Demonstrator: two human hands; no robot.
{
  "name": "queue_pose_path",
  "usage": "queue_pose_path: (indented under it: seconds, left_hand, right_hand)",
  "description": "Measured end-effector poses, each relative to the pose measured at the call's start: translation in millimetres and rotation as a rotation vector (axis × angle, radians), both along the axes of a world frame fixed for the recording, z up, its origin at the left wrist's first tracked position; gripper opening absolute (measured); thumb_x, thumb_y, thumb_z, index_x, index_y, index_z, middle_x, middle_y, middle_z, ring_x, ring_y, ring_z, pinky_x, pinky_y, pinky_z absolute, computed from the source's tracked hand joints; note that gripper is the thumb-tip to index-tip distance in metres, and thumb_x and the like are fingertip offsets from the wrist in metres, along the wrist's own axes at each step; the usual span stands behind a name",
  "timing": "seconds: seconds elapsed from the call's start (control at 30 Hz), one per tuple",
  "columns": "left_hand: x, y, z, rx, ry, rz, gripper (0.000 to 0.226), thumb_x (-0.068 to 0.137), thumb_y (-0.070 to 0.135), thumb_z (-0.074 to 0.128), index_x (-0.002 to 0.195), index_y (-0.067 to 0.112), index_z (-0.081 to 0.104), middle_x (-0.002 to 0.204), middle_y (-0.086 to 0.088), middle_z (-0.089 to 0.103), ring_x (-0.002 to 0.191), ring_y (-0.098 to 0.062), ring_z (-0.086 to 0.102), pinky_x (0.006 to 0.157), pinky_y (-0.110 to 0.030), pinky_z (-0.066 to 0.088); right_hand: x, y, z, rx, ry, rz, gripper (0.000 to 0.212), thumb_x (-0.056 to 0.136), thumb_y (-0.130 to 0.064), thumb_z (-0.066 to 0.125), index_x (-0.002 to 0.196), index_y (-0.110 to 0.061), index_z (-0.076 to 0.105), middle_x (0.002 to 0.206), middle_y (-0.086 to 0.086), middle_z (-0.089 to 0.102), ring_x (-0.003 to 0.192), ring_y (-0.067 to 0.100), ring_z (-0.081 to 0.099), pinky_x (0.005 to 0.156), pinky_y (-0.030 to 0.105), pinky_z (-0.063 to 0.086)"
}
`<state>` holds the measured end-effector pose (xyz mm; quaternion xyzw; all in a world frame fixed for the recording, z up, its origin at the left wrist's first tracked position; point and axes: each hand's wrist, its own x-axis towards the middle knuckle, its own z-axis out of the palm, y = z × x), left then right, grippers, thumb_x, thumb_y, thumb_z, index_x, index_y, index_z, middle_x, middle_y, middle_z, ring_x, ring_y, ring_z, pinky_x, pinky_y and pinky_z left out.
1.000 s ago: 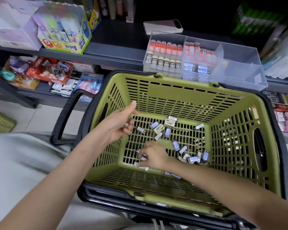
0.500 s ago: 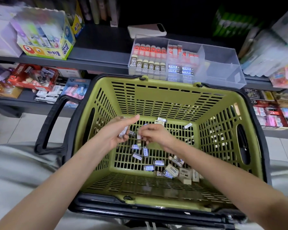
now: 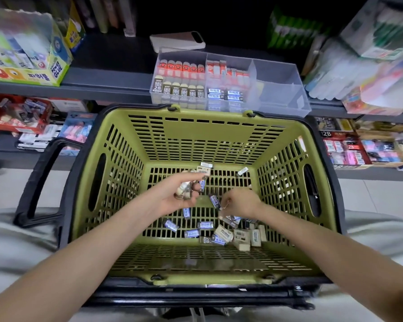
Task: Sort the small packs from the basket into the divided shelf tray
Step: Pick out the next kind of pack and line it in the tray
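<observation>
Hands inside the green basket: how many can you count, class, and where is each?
2. The left hand holds a bunch of packs left of centre; the right hand reaches down toward loose packs right of centre, grip unclear.

One green basket (image 3: 207, 135) holds upwards of a dozen loose small packs (image 3: 205, 225), too heaped to count exactly. One divided tray (image 3: 279, 89) shows three compartments, the leftmost with six orange-topped packs (image 3: 182, 66) and six beige packs (image 3: 179, 89).

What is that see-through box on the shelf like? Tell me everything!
The clear plastic tray sits on the dark shelf, right behind the green basket. Thin walls split it into sections: left and middle hold neat rows of small packs, red, tan and blue; the right end looks empty.
</observation>
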<state>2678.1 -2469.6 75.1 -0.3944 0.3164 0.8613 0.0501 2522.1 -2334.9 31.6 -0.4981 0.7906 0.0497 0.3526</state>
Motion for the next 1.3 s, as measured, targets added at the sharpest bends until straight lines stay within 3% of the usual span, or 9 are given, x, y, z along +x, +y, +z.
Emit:
queue_pose_path:
  seconds: [0.13,0.27,0.37,0.5,0.67,0.73,0.8,0.93,1.3]
  left_hand:
    - [4.5,-8.0,-4.4,-0.051,-0.008,-0.003,0.039,0.062,0.014,0.077,0.097,0.002,0.064,0.073,-0.008,0.069,0.059,-0.017,0.062,0.057,-0.029,0.056]
    - [3.9,-8.1,-14.0,-0.047,-0.001,0.033,0.037,0.064,0.007,0.075,0.098,0.001,0.062,0.092,-0.015,0.073,0.078,-0.026,0.072,0.066,-0.035,0.058]
    - [2.4,-6.8,-22.2,-0.058,-0.038,0.044,0.038,0.067,0.008,0.072,0.103,0.002,0.061,0.098,-0.015,0.073,0.088,-0.026,0.072,0.069,-0.036,0.059]
    - [1.6,-3.0,-23.3,-0.107,-0.099,-0.06,0.043,0.068,0.018,0.074,0.107,0.005,0.061,0.102,-0.015,0.073,0.092,-0.027,0.07,0.075,-0.039,0.057]
    - [4.5,-5.2,-22.1,-0.048,-0.13,-0.148,0.04,0.068,0.013,0.076,0.104,0.001,0.062,0.083,-0.017,0.074,0.079,-0.028,0.073,0.062,-0.032,0.058]
    - [5.6,-5.6,-23.3,-0.122,-0.211,-0.19,0.029,0.075,0.007,0.072,0.101,0.001,0.062,0.077,-0.013,0.074,0.066,-0.02,0.071,0.052,-0.023,0.054]
    - [6.7,-6.6,-25.2,-0.191,-0.27,-0.196,0.02,0.079,0.005,0.069,0.098,0.0,0.063,0.074,-0.01,0.072,0.057,-0.013,0.064,0.046,-0.018,0.049]
    - [6.5,-15.0,-22.4,-0.221,-0.238,-0.123,0.021,0.077,0.008,0.072,0.095,0.001,0.066,0.074,-0.006,0.072,0.058,-0.01,0.062,0.05,-0.018,0.051]
    - [5.4,-21.2,-11.2,-0.178,-0.173,-0.006,0.015,0.075,0.007,0.073,0.089,0.004,0.068,0.072,-0.004,0.074,0.055,-0.008,0.065,0.051,-0.019,0.053]
  right_hand:
    - [14.1,8.1,-23.5,0.091,0.355,0.3,0.034,0.084,-0.048,0.06,0.09,-0.015,0.067,0.1,-0.001,0.056,0.085,0.015,0.059,0.068,0.027,0.054]
    - [18.5,9.7,-27.5,0.052,0.354,0.355,0.026,0.088,-0.036,0.056,0.083,-0.012,0.065,0.093,-0.001,0.049,0.079,0.015,0.058,0.061,0.027,0.054]
    - [14.6,3.7,-21.4,-0.04,0.064,0.004,0.026,0.088,-0.033,0.057,0.079,-0.013,0.07,0.078,0.0,0.061,0.065,0.011,0.059,0.061,0.027,0.056]
    - [16.9,-20.6,12.6,-0.263,-0.734,-0.572,0.012,0.086,-0.015,0.062,0.078,-0.01,0.068,0.066,0.001,0.064,0.057,0.01,0.056,0.056,0.018,0.049]
    - [25.3,-26.3,23.9,-0.242,-0.987,-0.594,0.008,0.083,-0.005,0.065,0.088,-0.009,0.07,0.079,0.006,0.07,0.066,0.013,0.062,0.061,0.021,0.051]
    - [26.3,-21.6,17.8,-0.256,-0.849,-0.556,0.009,0.081,-0.006,0.067,0.088,-0.012,0.069,0.077,0.0,0.069,0.064,0.01,0.061,0.055,0.017,0.048]
    - [31.4,-14.2,3.9,-0.208,-0.427,-0.249,0.003,0.081,-0.02,0.07,0.082,-0.017,0.07,0.075,-0.007,0.067,0.068,0.008,0.062,0.06,0.018,0.05]
    - [54.0,6.1,-32.1,0.008,0.031,0.333,0.039,0.076,-0.056,0.065,0.091,-0.022,0.074,0.089,-0.004,0.071,0.09,0.016,0.058,0.066,0.025,0.04]
    - [46.5,9.7,-41.6,0.047,-0.052,0.419,0.037,0.081,-0.048,0.064,0.108,-0.022,0.067,0.094,-0.002,0.045,0.106,0.019,0.041,0.084,0.031,0.027]
